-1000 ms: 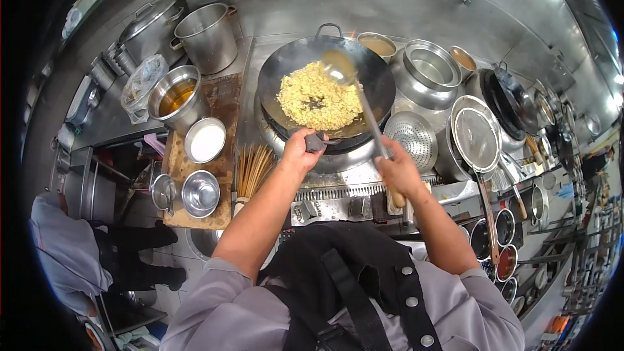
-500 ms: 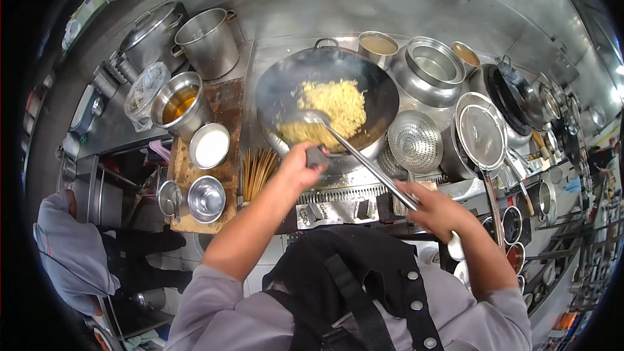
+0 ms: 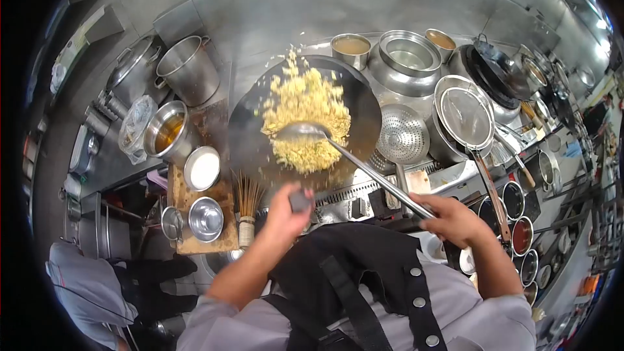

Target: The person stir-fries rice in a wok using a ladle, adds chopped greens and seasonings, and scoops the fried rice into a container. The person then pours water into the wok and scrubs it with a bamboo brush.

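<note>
My left hand is closed around the near handle of the black wok; a dark grey grip or pad shows between thumb and fingers. The wok is lifted and tilted, and yellow fried rice flies up from it, with loose grains above the far rim. My right hand is wrapped around the long steel handle of a ladle. The ladle's bowl is among the rice in the middle of the wok.
Left stand a pot of amber liquid, a bowl of white contents, a steel bowl and a bamboo brush. Right are a perforated skimmer, a mesh strainer and stacked pans. Another person stands lower left.
The wok has come nearer to me and tilted, and the rice has been thrown upward and spread out. My left hand has moved down and left with the handle; the ladle stays among the rice.
</note>
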### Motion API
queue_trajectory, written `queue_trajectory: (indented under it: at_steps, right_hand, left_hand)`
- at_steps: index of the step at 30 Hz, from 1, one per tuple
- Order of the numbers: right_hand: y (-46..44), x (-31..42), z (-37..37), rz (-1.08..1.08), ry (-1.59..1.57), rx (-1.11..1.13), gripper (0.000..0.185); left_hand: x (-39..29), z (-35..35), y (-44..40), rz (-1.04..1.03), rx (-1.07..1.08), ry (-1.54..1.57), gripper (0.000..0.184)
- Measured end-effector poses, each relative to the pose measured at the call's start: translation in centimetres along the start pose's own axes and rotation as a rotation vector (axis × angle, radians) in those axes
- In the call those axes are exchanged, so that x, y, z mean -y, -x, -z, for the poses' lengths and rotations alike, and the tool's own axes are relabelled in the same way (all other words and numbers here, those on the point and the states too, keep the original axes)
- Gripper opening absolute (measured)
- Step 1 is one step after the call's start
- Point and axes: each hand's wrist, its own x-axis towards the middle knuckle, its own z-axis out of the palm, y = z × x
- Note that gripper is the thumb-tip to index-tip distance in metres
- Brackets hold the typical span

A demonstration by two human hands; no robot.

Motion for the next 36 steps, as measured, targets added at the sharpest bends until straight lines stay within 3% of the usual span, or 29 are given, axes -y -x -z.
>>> queue_trajectory:
  at_steps: [3,4,6,8,9,10,12,13,14,15,19,21,22,23,24,26,28,32,34,36]
  right_hand:
    - [1.6,-1.1,1.1,-0.069,0.091,-0.04,0.075]
    - [0.2,-1.4,1.1,0.108,0.333,-0.103,0.072]
    - [-3.3,-0.2,0.4,0.051,0.454,-0.205,0.068]
    - [-9.8,-4.9,-1.1,0.458,0.58,-0.429,0.064]
    - [-10.5,-5.1,-2.0,0.457,0.663,-0.464,0.065]
    - [-9.1,-4.9,-2.2,0.458,0.656,-0.473,0.065]
    - [-3.9,-3.1,-2.0,0.31,0.37,-0.232,0.067]
    - [-1.6,-2.5,-1.6,0.307,0.375,-0.222,0.067]
    - [0.6,-2.0,-1.0,0.156,0.187,-0.113,0.069]
    - [1.6,-1.7,-0.8,0.008,0.002,-0.009,0.07]
    - [-1.8,0.3,-1.5,0.033,0.345,-0.121,0.067]
    - [-9.1,-3.8,-2.7,0.39,0.506,-0.297,0.066]
    - [-10.7,-3.5,-3.8,0.341,0.582,-0.337,0.066]
    - [-10.6,-3.9,-4.2,0.444,0.623,-0.371,0.066]
    - [-10.7,-4.1,-4.8,0.548,0.654,-0.408,0.067]
    - [-3.2,0.4,-3.4,0.193,0.374,-0.175,0.067]
    - [1.2,0.6,-1.8,0.036,0.118,-0.07,0.067]
    - [1.1,1.2,-1.4,-0.037,0.206,-0.069,0.066]
    - [-4.1,-0.1,-2.3,0.146,0.355,-0.175,0.066]
    - [-12.1,-5.5,-3.6,0.533,0.631,-0.413,0.066]
  left_hand:
    - [-1.1,-2.0,-7.1,0.005,0.09,-0.003,0.011]
    - [-0.7,-1.6,-9.6,-0.039,0.135,-0.018,0.012]
    - [0.7,0.1,-11.4,-0.082,0.163,-0.03,0.013]
    - [3.4,3.7,-8.3,-0.083,0.134,-0.072,0.012]
    - [4.1,6.0,-5.6,-0.086,0.116,-0.13,0.012]
    - [3.7,9.1,-4.8,-0.09,0.287,-0.375,0.017]
    - [2.0,6.5,-0.4,-0.061,0.278,-0.354,0.015]
    - [1.0,3.7,0.1,-0.034,0.152,-0.219,0.012]
    - [0.0,1.4,-0.2,-0.008,0.024,-0.082,0.01]
    - [-0.9,-0.2,-2.2,0.005,0.083,-0.055,0.011]
    - [-1.3,-0.8,-10.9,-0.01,0.19,-0.096,0.014]
    - [0.6,1.8,-10.8,-0.043,0.122,-0.046,0.02]
    - [2.1,4.6,-9.3,-0.053,0.138,-0.074,0.018]
    - [3.0,6.4,-6.2,-0.052,0.088,-0.109,0.018]
    - [2.5,9.5,-5.0,0.068,0.258,-0.158,0.018]
    - [1.4,7.8,-1.3,0.04,0.219,-0.278,0.013]
    - [-0.3,3.5,-1.2,0.028,0.069,0.036,0.011]
    - [-1.9,-2.6,-8.2,-0.021,0.168,-0.07,0.016]
    - [-0.5,0.2,-11.8,-0.018,0.163,-0.052,0.015]
    - [1.5,3.7,-10.9,0.012,0.142,-0.041,0.013]
